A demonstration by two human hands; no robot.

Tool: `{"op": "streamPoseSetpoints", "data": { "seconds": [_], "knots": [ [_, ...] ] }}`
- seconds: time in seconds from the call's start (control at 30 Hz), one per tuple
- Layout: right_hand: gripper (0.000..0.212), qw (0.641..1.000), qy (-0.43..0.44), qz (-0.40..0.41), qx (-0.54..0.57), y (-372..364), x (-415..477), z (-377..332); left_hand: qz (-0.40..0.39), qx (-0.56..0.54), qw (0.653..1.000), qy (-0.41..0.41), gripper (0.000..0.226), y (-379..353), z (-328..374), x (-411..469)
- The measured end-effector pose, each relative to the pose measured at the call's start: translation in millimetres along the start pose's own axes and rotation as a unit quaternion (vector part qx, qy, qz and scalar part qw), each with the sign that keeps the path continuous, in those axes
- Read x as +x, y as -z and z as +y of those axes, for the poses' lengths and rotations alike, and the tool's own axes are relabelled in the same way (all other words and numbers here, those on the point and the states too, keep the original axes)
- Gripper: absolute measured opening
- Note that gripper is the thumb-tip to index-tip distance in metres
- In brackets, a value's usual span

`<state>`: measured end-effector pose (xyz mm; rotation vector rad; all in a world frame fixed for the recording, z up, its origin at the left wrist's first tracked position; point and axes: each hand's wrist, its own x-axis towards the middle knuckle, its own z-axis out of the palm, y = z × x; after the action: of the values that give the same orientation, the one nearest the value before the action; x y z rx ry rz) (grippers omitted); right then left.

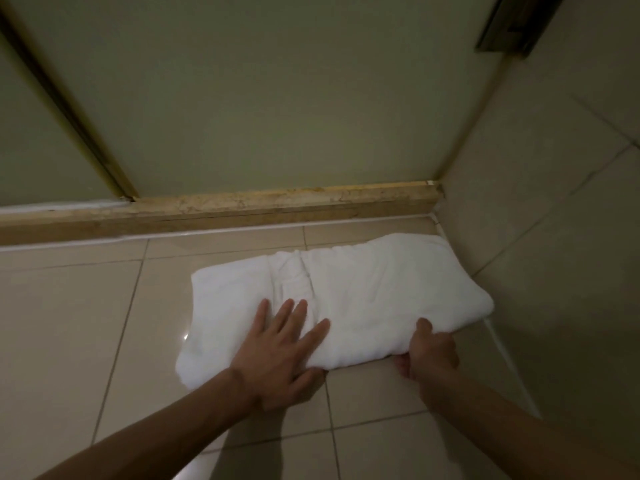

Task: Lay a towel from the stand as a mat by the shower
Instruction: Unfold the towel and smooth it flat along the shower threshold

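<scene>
Towel, white, folded, creased

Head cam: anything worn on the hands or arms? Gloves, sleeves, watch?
Nothing worn. Left hand and right hand ungloved; left forearm and right forearm bare to the frame edge: no sleeves, watch or bands. No ring visible.

The towel is soft white cloth, matt and rumpled. The floor tiles are smooth and glossy, catching the light. The curb looks like dull, mottled stone.
</scene>
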<state>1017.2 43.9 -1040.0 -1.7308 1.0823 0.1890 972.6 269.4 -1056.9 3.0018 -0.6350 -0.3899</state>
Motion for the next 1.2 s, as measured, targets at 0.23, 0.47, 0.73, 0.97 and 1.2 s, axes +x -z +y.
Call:
{"op": "streamPoseSetpoints", "data": {
  "seconds": [0.23, 0.47, 0.73, 0.97, 1.2],
  "knots": [
    [0.049, 0.988, -0.031, -0.135, -0.061, 16, -16, -18, 0.139, -0.054, 0.983, 0.107, 0.054, 34, -45, 15],
    [0.025, 0.942, 0.194, -0.117, -0.247, 9, -18, -40, -0.034, -0.066, 0.976, 0.203, 0.064, 42, -102, 38],
    [0.041, 0.814, 0.291, -0.108, -0.491, -7, -24, -23, -0.026, -0.079, 0.978, 0.193, 0.071, 35, -112, 37],
    [0.070, 0.766, 0.290, -0.202, -0.537, -12, -13, -2, 0.025, -0.108, 0.970, 0.217, 0.072, 32, -117, 41],
    [0.067, 0.758, 0.343, -0.204, -0.516, -17, 9, -3, 0.103, -0.143, 0.960, 0.217, 0.023, 41, -111, 30]
  ]
}}
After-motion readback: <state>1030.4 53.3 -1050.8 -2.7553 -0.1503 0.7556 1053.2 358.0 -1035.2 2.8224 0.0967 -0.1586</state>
